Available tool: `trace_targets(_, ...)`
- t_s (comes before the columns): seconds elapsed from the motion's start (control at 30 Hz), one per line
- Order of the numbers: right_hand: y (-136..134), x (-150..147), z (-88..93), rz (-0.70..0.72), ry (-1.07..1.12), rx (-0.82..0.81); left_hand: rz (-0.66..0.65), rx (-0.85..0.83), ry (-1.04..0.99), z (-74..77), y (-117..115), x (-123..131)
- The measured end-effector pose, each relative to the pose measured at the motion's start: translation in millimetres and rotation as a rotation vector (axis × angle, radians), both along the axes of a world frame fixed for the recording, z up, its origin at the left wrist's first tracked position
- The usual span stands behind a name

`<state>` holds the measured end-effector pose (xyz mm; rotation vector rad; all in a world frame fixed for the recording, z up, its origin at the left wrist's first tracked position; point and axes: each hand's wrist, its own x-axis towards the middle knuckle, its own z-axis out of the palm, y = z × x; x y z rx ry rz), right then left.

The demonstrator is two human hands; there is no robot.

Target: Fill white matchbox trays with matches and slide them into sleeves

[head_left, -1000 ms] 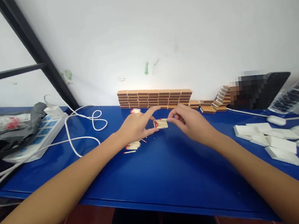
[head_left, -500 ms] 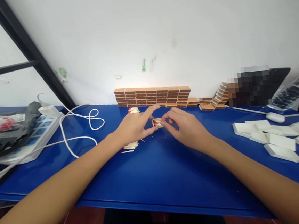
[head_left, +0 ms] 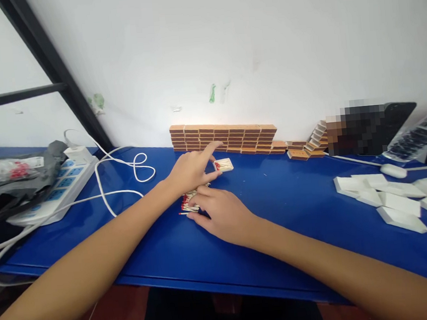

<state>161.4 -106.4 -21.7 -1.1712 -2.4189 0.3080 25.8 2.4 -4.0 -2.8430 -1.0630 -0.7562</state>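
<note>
A small white matchbox tray (head_left: 224,165) with red-tipped matches in it lies on the blue table. My left hand (head_left: 192,169) grips its left end between thumb and fingers, with the index finger stretched out above. My right hand (head_left: 225,211) is over a pile of loose matches (head_left: 190,202) nearer me, below my left hand. Its thumb and index finger are apart and touch the matches at the pile's edge. Part of the pile is hidden under both hands.
Stacked brown matchboxes (head_left: 230,137) stand along the wall, with several more boxes (head_left: 298,154) to their right. White empty trays (head_left: 396,199) lie at the right. A power strip (head_left: 59,186) and white cables (head_left: 102,189) occupy the left. A black phone (head_left: 400,121) leans at the back right.
My right hand has moved from the tray left and toward me, down to the loose matches. My left hand has stayed at the tray, and the whole view has shifted slightly.
</note>
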Motion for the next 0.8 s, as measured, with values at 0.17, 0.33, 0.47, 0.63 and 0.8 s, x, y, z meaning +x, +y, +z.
trace_targets(0.17, -1, 6, -2.6, 0.014, 0.052, -0.062, -0.011, -0.017, 0.008, 4.2, -3, 0)
trace_targets(0.33, 0, 17, -2.4, 0.002, 0.060, -0.096, 0.001, -0.030, 0.026, 6.7, -7, 1)
trace_targets(0.47, 2, 31, -0.2, 0.033, 0.072, -0.143, -0.008, -0.028, 0.033, 3.9, -6, 2)
trace_targets(0.63, -1, 32, -0.6, 0.062, 0.112, -0.163, -0.010, -0.030, 0.050, 1.8, -6, 3)
trace_targets(0.8, -4, 20, -2.4, 0.073, 0.075, -0.152, -0.027, -0.029, 0.051, 1.9, -9, 5)
